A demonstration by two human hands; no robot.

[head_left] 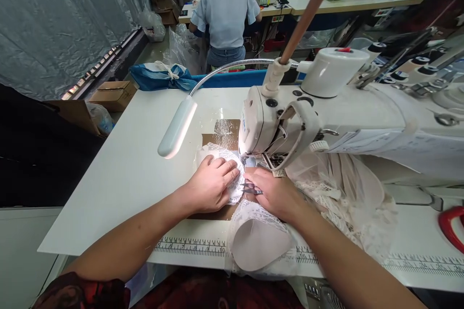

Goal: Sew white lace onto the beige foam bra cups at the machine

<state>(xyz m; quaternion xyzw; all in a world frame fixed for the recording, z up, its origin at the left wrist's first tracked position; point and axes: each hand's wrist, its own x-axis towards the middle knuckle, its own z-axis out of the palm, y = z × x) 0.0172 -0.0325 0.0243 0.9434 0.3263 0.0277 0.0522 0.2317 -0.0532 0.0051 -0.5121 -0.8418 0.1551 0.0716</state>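
My left hand (213,181) lies on a white lace cup (236,192) beside the needle area of the sewing machine (259,128). Its fingers are stretched out and press the lace flat. My right hand (270,188) is closed around small thread snips (252,189), whose dark blades point left to the edge of the lace. A second lace-edged cup (261,245), showing its smooth inner side, hangs over the table's front edge below my hands. The presser foot is partly hidden behind my right fingers.
A lamp on a bent metal neck (177,128) hangs over the table (119,174). Sheer and lace fabric (337,193) is heaped under the machine arm. Red-handled scissors (453,227) lie far right. A co-worker (226,14) sits ahead, facing away.
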